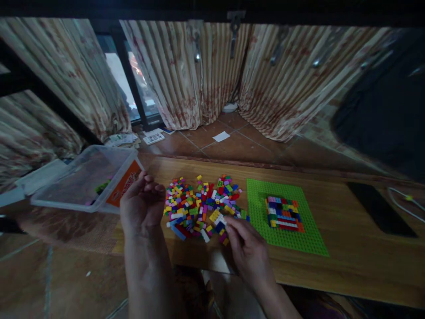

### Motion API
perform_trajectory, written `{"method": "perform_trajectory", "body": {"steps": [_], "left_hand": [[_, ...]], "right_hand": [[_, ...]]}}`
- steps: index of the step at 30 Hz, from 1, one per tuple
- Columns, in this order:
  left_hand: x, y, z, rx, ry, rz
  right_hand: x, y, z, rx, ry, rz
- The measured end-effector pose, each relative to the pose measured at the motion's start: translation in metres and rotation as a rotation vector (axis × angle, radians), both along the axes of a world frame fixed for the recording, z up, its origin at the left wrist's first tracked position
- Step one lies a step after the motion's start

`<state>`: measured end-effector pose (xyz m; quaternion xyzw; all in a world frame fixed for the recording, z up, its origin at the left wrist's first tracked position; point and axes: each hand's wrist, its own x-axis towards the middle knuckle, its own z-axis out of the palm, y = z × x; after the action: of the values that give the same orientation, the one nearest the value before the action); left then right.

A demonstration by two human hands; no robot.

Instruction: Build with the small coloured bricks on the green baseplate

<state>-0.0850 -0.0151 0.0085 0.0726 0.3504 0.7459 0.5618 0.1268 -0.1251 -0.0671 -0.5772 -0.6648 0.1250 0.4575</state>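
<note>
Head view, loose multicoloured brick pile (202,206), right hand (247,248) touching its edge

Both your forearms are bare, with no sleeves in view. Your left hand (142,204) and right hand (247,250) carry no gloves; any rings or watch cannot be made out.
</note>
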Motion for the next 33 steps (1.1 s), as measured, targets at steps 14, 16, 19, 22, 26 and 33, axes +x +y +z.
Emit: {"method": "perform_trajectory", "body": {"steps": [14, 16, 19, 22, 26, 33], "left_hand": [[-0.002, -0.002, -0.003, 0.002, -0.06, 0.021], [-0.004, -0.002, -0.004, -0.007, -0.046, 0.031], [-0.005, -0.001, -0.005, -0.01, -0.033, 0.025], [-0.005, -0.002, -0.005, -0.007, -0.04, 0.026], [-0.005, -0.002, -0.005, -0.013, -0.061, 0.035], [-0.004, -0.003, -0.004, -0.013, -0.087, 0.024]], "right_hand": [[0.01, 0.017, -0.017, -0.07, -0.137, -0.072], [0.01, 0.017, -0.016, -0.067, -0.162, -0.067], [0.006, 0.016, -0.011, -0.013, -0.208, -0.068], [-0.005, 0.013, -0.005, 0.022, -0.288, -0.001], [-0.019, 0.011, 0.0, -0.045, -0.416, 0.138], [-0.016, 0.013, -0.003, -0.118, -0.54, 0.179]]}}
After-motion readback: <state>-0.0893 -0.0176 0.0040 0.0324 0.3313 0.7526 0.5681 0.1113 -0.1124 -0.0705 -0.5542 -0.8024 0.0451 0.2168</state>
